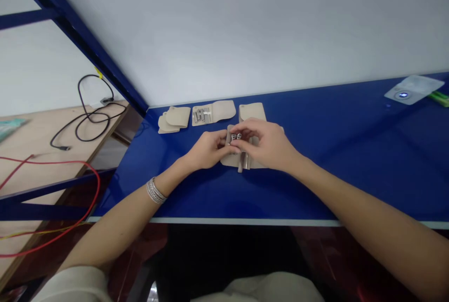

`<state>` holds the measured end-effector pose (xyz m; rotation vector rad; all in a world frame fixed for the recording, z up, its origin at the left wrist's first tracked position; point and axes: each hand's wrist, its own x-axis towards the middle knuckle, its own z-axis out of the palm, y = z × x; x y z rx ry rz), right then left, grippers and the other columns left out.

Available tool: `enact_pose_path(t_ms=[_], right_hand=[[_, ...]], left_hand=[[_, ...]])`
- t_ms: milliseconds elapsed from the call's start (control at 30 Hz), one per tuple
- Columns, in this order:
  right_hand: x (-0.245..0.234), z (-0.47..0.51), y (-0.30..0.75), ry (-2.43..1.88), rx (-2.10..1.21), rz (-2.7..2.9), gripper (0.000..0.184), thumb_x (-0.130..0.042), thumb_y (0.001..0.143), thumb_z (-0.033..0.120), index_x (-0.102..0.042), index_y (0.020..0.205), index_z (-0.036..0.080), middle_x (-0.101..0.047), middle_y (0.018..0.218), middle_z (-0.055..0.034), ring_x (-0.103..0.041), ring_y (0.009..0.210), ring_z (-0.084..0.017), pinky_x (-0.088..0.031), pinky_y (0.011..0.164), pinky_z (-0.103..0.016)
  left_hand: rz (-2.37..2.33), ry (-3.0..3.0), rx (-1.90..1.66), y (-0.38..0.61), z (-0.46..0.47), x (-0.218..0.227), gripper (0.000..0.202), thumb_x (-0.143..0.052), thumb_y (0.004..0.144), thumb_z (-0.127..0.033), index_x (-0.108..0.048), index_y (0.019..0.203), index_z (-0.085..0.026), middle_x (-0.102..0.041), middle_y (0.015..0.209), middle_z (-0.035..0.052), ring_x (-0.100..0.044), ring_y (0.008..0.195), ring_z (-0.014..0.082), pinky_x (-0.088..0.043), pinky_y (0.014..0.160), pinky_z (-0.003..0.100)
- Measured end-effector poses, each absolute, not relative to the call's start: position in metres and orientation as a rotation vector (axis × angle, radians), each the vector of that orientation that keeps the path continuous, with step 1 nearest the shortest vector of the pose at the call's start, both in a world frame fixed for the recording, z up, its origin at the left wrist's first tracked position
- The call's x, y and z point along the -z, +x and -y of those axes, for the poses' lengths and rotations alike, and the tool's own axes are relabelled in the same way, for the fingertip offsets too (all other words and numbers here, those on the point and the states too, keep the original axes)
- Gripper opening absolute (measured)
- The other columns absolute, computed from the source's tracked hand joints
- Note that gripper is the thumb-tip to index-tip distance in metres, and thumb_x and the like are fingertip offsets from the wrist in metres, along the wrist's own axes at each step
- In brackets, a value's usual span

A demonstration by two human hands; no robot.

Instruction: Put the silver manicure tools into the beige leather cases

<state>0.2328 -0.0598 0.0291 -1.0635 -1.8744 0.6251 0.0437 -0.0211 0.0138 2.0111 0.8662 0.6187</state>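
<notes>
A beige manicure case [229, 160] lies unfolded on the blue table in front of me, with slim metal tools [247, 161] in it. My left hand [207, 150] grips the case's left edge, thumb and fingers closed on it. Over the case's upper part, my right hand [263, 140] pinches a small shiny metal tool [236, 137] between thumb and fingers. The tool's exact kind is hard to make out, and my right hand hides much of the case. Just behind it is another beige case [253, 111], folded over.
Farther back on the blue table [336, 152] are an open case with metal tools [201, 115] and a folded beige case [178, 117]. A clear plastic packet [414, 89] lies at the far right. Black cable [86, 115] and red cable [97, 185] are at left.
</notes>
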Motion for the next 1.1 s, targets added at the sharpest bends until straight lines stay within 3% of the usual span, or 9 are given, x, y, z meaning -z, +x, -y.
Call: enact_pose_path(t_ms=[200,367,467,567,767,833,967,1100], right_hand=[[-0.03,0.056,0.238,-1.091,-0.749,1.813,0.011,-0.068,0.079,0.02,-0.07,0.089,0.017,-0.073,0.09,-0.0055,-0.067,0.075,-0.018,-0.056,0.069,-0.033],[-0.027,0.048,0.241,-1.106,-0.764,1.646,0.014,-0.069,0.078,0.024,-0.068,0.088,0.016,-0.072,0.085,-0.0069,-0.068,0.073,-0.02,-0.056,0.07,-0.036],[-0.028,0.04,0.251,-1.158,-0.695,1.521,0.016,-0.069,0.077,0.025,-0.065,0.09,0.016,-0.072,0.088,-0.0073,-0.069,0.077,-0.02,-0.057,0.073,-0.035],[-0.03,0.032,0.267,-1.316,-0.615,1.484,0.015,-0.068,0.078,0.024,-0.065,0.09,0.017,-0.072,0.088,-0.0079,-0.069,0.078,-0.021,-0.057,0.073,-0.035],[-0.026,0.024,0.281,-1.739,-0.623,1.683,0.012,-0.069,0.076,0.021,-0.068,0.088,0.017,-0.073,0.083,-0.0079,-0.069,0.076,-0.022,-0.054,0.071,-0.034],[-0.024,0.025,0.278,-1.774,-0.652,1.763,0.014,-0.069,0.077,0.022,-0.07,0.089,0.017,-0.074,0.085,-0.0076,-0.069,0.078,-0.021,-0.053,0.073,-0.033],[-0.023,0.027,0.273,-1.799,-0.582,1.949,0.017,-0.067,0.078,0.027,-0.073,0.091,0.018,-0.075,0.087,-0.0064,-0.069,0.082,-0.021,-0.052,0.073,-0.03],[-0.023,0.029,0.271,-1.761,-0.513,2.075,0.018,-0.065,0.08,0.028,-0.075,0.091,0.018,-0.075,0.082,-0.0053,-0.069,0.078,-0.02,-0.051,0.073,-0.029]], left_hand=[[-0.747,1.815,-0.534,0.043,0.021,-0.015,0.038,-0.08,0.071,-0.031,-0.059,0.095,-0.012,-0.067,0.074,0.0007,-0.064,0.068,0.0148,-0.049,0.061,0.023],[-0.738,1.698,-0.479,0.042,0.019,-0.015,0.035,-0.08,0.07,-0.027,-0.06,0.094,-0.012,-0.072,0.079,0.0043,-0.071,0.076,0.0202,-0.057,0.071,0.032],[-0.752,1.712,-0.415,0.038,0.016,-0.017,0.034,-0.08,0.07,-0.026,-0.061,0.095,-0.011,-0.073,0.08,0.006,-0.071,0.075,0.0204,-0.059,0.07,0.032],[-0.779,1.755,-0.311,0.029,0.01,-0.023,0.037,-0.077,0.073,-0.027,-0.061,0.101,-0.011,-0.071,0.079,0.0058,-0.069,0.065,0.0183,-0.059,0.057,0.028],[-0.861,1.991,-0.233,0.009,-0.005,-0.034,0.034,-0.066,0.081,-0.025,-0.061,0.111,-0.011,-0.066,0.066,0.0019,-0.06,0.048,0.0123,-0.047,0.041,0.019],[-0.854,2.017,-0.216,0.008,-0.007,-0.034,0.041,-0.068,0.079,-0.028,-0.06,0.116,-0.011,-0.066,0.067,0.0018,-0.059,0.048,0.0119,-0.046,0.042,0.019],[-0.812,2.032,-0.244,0.01,-0.006,-0.034,0.061,-0.078,0.07,-0.03,-0.058,0.125,-0.012,-0.072,0.088,0.0067,-0.065,0.065,0.0153,-0.051,0.053,0.021],[-0.818,2.04,-0.271,0.011,-0.006,-0.032,0.053,-0.076,0.072,-0.029,-0.062,0.119,-0.011,-0.072,0.088,0.0073,-0.067,0.071,0.0177,-0.052,0.059,0.023]])
